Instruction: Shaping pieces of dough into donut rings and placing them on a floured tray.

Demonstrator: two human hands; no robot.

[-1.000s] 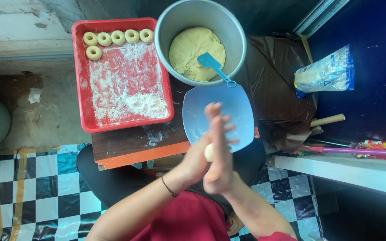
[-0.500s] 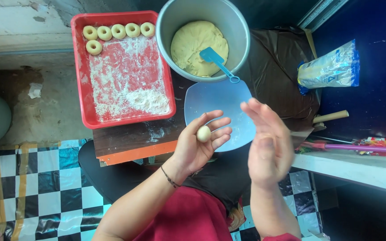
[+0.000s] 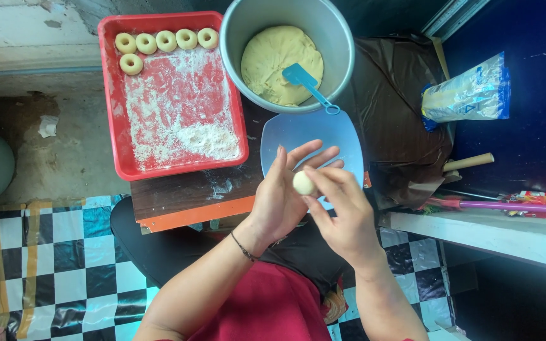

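Fingertips of the right hand (image 3: 342,218) pinch a small dough ball (image 3: 303,183) resting in the open, upturned palm of the left hand (image 3: 282,192), above a pale blue plate (image 3: 311,129). Beyond it sit a grey pot of dough (image 3: 285,53) with a blue spatula (image 3: 309,85), and a floured red tray (image 3: 175,98) holding dough rings (image 3: 165,41).

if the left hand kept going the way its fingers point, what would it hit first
The left hand points up the picture, away from the person. Likely first is the pale blue plate lying just beyond and beneath its fingers, then the grey pot of dough. Height above the plate is unclear.
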